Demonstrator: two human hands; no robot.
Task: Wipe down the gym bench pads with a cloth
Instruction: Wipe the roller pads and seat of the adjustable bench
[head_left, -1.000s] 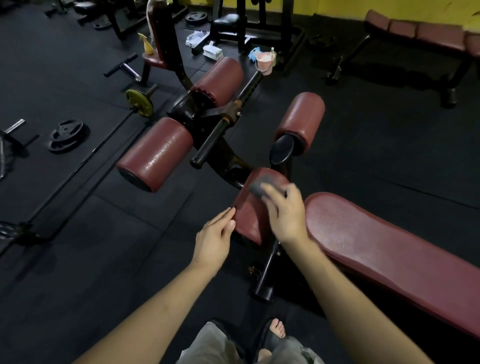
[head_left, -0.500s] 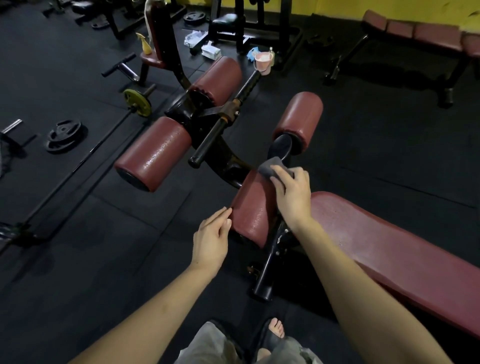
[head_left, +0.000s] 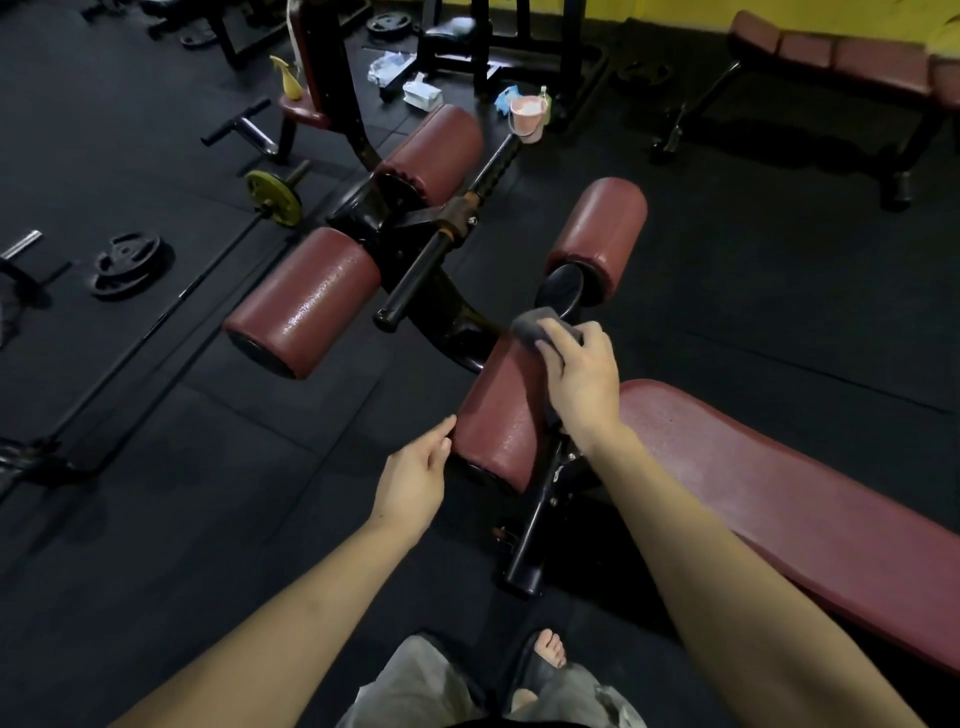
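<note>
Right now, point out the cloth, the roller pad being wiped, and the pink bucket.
cloth (head_left: 535, 325): head view, on the grey fold showing beyond the fingertips.
roller pad (head_left: 506, 415): head view, on its red curved top.
pink bucket (head_left: 527, 117): head view, on its side wall.

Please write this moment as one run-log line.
step: wiping roller pad | right hand: presses grey cloth on pad's far end | left hand: fingertips touch pad's near end

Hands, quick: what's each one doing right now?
Left hand: open, straight fingertips touching the near end of the roller pad.
Right hand: pressing a grey cloth on that pad's far end.
</note>
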